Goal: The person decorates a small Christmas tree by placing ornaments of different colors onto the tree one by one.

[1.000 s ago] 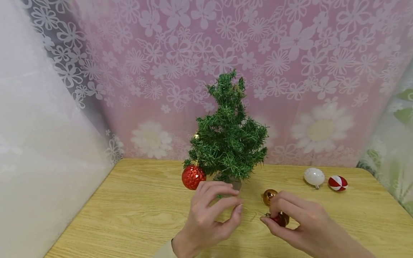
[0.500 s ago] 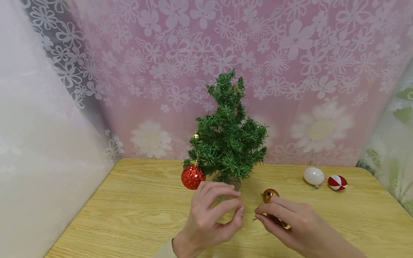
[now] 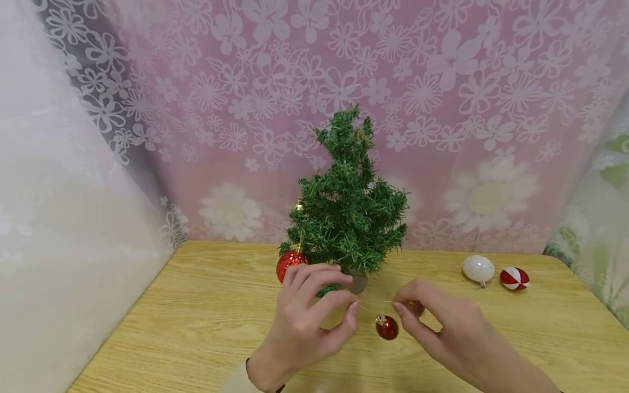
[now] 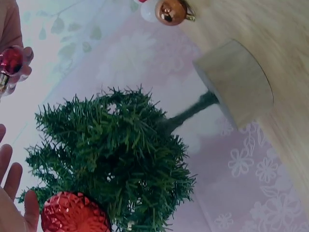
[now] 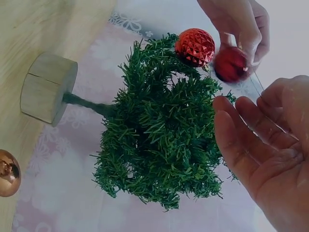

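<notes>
A thin gold string [image 3: 374, 301] is stretched between my two hands. My left hand [image 3: 307, 322] pinches one end of it between thumb and index finger, its other fingers spread. Opposite, my right hand [image 3: 442, 333] pinches the other end. Below the string, a small shiny dark red bauble [image 3: 387, 327] with a gold cap hangs in the gap between the hands; it also shows in the right wrist view as a dark red bauble [image 5: 231, 65]. Behind stands a small green Christmas tree [image 3: 349, 218], with a larger patterned red bauble [image 3: 290, 263] hanging low on its left side.
A copper bauble [image 3: 416, 308] lies on the wooden table [image 3: 196, 305], partly hidden behind the right hand. Farther right lie a white bauble [image 3: 479, 269] and a red-and-white bauble [image 3: 514, 278]. A tiny gold bauble [image 3: 300, 207] hangs on the tree's left. The tree has a wooden base [image 5: 48, 89].
The dark red bauble, earlier within the right hand, now hangs free between the hands. The string has been drawn taut, and the left hand has moved slightly left and up.
</notes>
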`<state>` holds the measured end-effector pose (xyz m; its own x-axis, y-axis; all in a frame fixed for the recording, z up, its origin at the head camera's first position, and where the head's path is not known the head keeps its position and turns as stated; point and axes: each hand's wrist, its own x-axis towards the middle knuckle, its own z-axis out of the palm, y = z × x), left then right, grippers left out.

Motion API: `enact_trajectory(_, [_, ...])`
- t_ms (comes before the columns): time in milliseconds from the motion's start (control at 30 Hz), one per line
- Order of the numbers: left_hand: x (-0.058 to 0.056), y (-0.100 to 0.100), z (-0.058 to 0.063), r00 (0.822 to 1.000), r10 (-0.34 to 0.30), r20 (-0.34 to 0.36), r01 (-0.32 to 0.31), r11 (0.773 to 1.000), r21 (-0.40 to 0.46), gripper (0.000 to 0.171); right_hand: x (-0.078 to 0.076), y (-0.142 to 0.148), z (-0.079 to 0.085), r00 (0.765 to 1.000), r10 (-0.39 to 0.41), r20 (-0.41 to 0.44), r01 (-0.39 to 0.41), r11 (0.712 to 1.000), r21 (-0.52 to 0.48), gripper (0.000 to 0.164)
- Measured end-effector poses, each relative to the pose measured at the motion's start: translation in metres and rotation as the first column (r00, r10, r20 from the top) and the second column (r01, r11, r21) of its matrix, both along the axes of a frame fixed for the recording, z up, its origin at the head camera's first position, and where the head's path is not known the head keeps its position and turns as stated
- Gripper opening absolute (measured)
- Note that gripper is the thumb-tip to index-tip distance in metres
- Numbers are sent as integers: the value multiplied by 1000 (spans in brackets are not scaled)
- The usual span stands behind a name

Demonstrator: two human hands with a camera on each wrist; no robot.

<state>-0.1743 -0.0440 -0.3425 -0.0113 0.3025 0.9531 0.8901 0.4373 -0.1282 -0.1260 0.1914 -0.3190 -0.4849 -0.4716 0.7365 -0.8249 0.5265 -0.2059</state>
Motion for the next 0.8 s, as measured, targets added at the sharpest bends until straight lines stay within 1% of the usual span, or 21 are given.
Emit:
enact_trajectory(33, [0, -1, 1, 1000, 8, 4, -8, 1000, -1, 22, -1, 0, 1, 1000, -10, 3, 10, 1000, -3, 28])
enact_trajectory(133, [-1, -4, 3, 1000, 26, 18, -26, 1000, 1, 22, -5, -1, 2, 1000, -2, 5, 2, 1000, -24, 24])
enact_trajectory(267, [-3, -6, 8, 999, 43, 14, -43, 999, 5, 22, -8, -5, 5, 1000, -14, 14, 14, 999, -43, 23])
enact_trajectory(333, [-4, -7, 10, 998, 67, 5, -67, 998, 0, 21, -9, -6, 6, 999, -26, 29, 28, 998, -53, 22])
enact_trajectory(400, [-6, -8, 12, 994, 113, -14, -113, 993, -13, 20, -11, -8, 7, 999, -33, 29, 35, 997, -64, 16])
enact_trajectory(467, [-7, -10, 13, 984, 173, -38, -174, 984, -33, 19, -13, -10, 8, 999, -25, 34, 27, 996, -86, 8])
enact_trajectory(533, [-8, -11, 14, 972, 227, -60, -230, 972, -49, 18, -16, -13, 8, 1000, -14, 27, 17, 994, -108, 5])
enact_trajectory(600, [-8, -13, 14, 959, 273, -69, -278, 959, -62, 17, -20, -16, 9, 1000, -1, 3, 1, 992, -129, 9])
enact_trajectory(700, [-10, -14, 15, 948, 311, -60, -315, 947, -62, 16, -26, -21, 10, 998, 0, -56, -8, 989, -149, 23])
enact_trajectory(733, [-10, -13, 15, 947, 318, -52, -321, 945, -59, 16, -28, -23, 10, 997, -1, -73, -11, 988, -155, 25])
enact_trajectory(800, [-12, -13, 16, 949, 314, -35, -315, 948, -43, 16, -31, -25, 11, 995, -8, -100, -9, 985, -170, 27])
